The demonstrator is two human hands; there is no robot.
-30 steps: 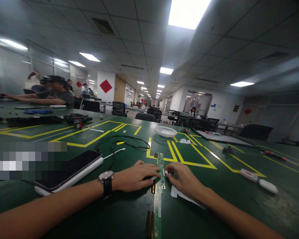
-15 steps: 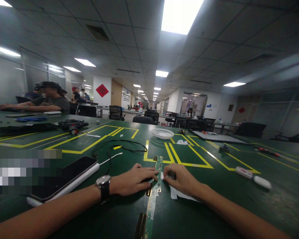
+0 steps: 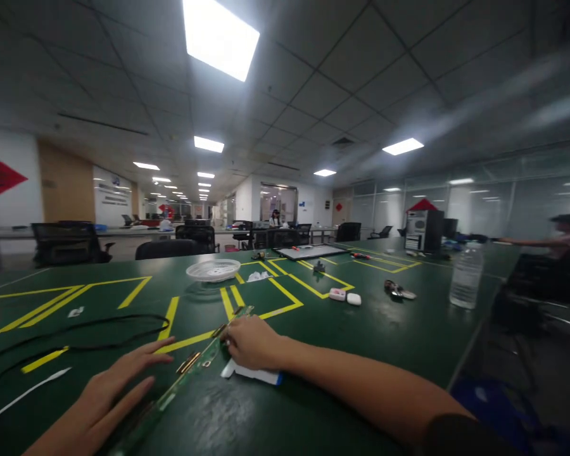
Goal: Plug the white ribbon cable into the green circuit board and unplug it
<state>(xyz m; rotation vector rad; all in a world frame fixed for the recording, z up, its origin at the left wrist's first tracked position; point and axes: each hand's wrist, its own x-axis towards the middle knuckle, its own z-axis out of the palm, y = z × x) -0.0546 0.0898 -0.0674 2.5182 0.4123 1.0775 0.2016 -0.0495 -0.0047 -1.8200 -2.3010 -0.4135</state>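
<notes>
A long, narrow green circuit board strip (image 3: 197,364) with copper-coloured flaps lies slantwise on the table in front of me. My left hand (image 3: 116,392) is open to the left of the strip, its fingers stretched out and apart, holding nothing. Near the far end of the strip, my right hand (image 3: 254,342) has its fingers curled in a pinch against the board's edge. Whatever sits between those fingers is hidden. White paper (image 3: 256,375) with a blue edge lies flat beneath my right hand.
A white plastic basket (image 3: 213,270), crumpled white paper (image 3: 258,277) and a small white case (image 3: 354,299) rest on the green table among yellow tape lines. A water bottle (image 3: 466,277) stands near the right edge. Black cable (image 3: 118,318) loops at left; a person (image 3: 567,231) sits far right.
The view has swung to the right, bringing the bottle and computer tower into sight. My left hand has come off the strip and its fingers have spread; my right hand stays at the board.
</notes>
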